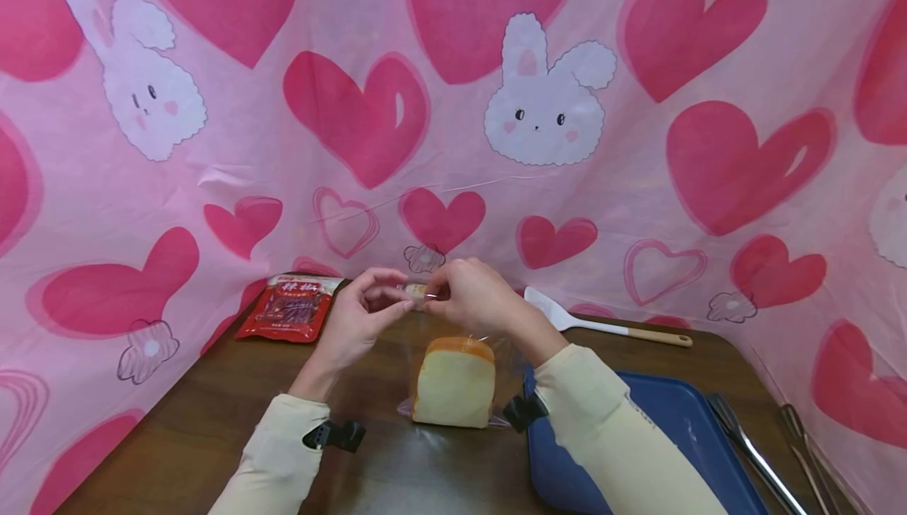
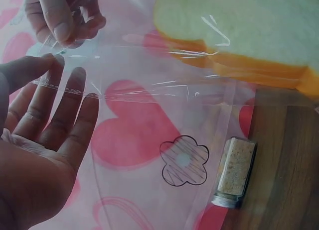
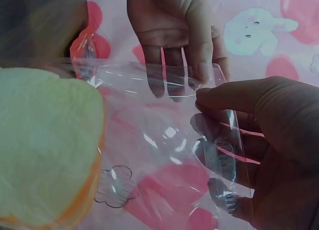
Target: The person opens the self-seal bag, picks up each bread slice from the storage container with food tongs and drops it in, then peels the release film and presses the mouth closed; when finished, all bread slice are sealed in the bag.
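A slice-shaped loaf of bread (image 1: pixel 456 387) with an orange crust stands on the wooden table inside a clear plastic bag (image 3: pixel 149 123). Above the bread, my left hand (image 1: pixel 363 312) pinches the bag's upper edge between thumb and index finger, its other fingers spread behind the film. Close beside it, my right hand (image 1: pixel 476 294) pinches the same edge with thumb and forefinger, and its remaining fingers lie behind the clear plastic. The bag is drawn upward from the bread. Behind the hands, a small glass jar (image 2: pixel 234 170) with a pale label is partly hidden in the head view.
A red food packet (image 1: pixel 292 310) lies at the back left. To the right are a white spatula (image 1: pixel 602 326) with a wooden handle, a blue tray (image 1: pixel 666 397) under the right forearm, and metal tongs (image 1: pixel 754 452). A pink heart-patterned curtain (image 1: pixel 453 145) encloses the table.
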Demonstrator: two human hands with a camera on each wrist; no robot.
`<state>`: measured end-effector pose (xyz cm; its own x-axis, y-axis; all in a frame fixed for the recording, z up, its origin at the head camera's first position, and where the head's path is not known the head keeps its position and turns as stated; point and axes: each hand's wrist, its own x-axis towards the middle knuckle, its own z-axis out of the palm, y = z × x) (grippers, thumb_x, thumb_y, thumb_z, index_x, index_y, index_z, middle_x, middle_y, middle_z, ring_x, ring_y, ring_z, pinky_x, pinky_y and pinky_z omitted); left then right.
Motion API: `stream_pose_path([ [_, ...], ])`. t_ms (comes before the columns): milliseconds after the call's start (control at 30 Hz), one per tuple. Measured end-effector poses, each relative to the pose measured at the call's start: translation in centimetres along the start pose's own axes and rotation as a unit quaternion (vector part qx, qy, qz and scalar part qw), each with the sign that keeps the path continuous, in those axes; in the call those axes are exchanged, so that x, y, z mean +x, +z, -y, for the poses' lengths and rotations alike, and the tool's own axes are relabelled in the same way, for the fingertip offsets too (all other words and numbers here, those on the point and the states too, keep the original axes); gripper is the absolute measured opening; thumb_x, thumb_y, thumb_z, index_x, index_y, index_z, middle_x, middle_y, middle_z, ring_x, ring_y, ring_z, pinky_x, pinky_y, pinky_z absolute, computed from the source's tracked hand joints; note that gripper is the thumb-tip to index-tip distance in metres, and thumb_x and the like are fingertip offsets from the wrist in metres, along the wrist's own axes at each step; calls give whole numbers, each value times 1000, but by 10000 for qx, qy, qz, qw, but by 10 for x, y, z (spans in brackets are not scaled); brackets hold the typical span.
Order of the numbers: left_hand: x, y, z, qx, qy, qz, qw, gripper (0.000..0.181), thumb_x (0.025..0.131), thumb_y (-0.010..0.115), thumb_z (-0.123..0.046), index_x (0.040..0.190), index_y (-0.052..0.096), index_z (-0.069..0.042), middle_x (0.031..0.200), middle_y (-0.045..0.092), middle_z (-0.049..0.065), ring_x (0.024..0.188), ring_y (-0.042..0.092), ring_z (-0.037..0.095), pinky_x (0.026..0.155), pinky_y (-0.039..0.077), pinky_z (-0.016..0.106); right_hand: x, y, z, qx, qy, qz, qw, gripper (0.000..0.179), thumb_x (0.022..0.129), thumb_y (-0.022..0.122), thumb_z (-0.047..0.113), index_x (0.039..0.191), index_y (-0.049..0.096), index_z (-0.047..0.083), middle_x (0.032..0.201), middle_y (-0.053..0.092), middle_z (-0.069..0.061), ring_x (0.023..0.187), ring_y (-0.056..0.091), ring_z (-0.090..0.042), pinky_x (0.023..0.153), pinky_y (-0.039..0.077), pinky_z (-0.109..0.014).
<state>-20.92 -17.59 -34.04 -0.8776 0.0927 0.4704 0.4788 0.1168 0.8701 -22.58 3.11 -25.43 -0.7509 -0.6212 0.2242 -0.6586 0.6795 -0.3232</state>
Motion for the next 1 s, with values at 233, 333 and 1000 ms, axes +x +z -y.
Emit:
stream_pose_path([
  [233,-1,2,-2,50,-133,-98,9999,35,94,79,-6,126,66,-6,101,80,8,89,71,15,80,57,24,-13,-8,-11,-103,-26,68,9999,6,93,81,19,90,81,15,75,69,6,70,60,-11,67,53,-25],
  [333,-2,1,-2,51,-209,-131,9997,34,94,80,-8,125,67,-9,103,80,8,92,71,16,83,57,24,-21,-14,-19,-19,-24,81,10000,6,93,81,17,88,80,14,75,69,5,69,59,-12,66,54,-23],
  [1000,-1,0,-2,-46,-74,-122,9999,34,92,80,-5,123,67,-5,95,80,-11,88,72,10,78,57,22,-83,-44,-93,910,215,11,9956,7,94,76,4,100,79,5,90,75,-5,80,66,-12,75,59,-25],
])
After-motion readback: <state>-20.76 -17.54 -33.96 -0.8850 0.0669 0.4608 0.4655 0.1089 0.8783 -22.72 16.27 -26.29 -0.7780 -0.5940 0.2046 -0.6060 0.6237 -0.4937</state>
